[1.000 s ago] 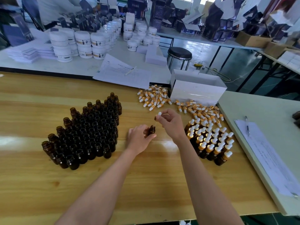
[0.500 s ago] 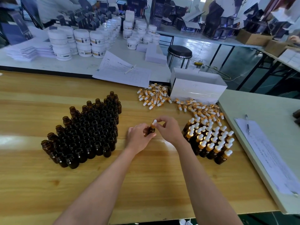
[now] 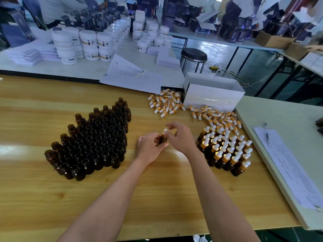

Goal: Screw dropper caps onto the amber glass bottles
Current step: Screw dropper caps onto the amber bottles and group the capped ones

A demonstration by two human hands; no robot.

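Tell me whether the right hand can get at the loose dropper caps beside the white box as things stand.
Probably yes: only bare tabletop lies between the right hand and the loose dropper caps. It is busy, though, pinching the dropper cap on the bottle that the left hand holds.

Views: one only, the head camera; no second view to share ground with.
Position: above and behind the left hand [image 3: 150, 147] and right hand [image 3: 181, 137]; both forearms run in from the bottom edge.
Facing: forward and down over the wooden desk [image 3: 157, 198].
Frame centre: the hands, meeting on one amber bottle [image 3: 163, 139] and its dropper cap [image 3: 165, 131].
Nearness: close on the hands.
Width: wide angle; open bottles [image 3: 92, 140] left of the hands, capped bottles [image 3: 227, 149] right, white desk [image 3: 52, 70] well beyond.
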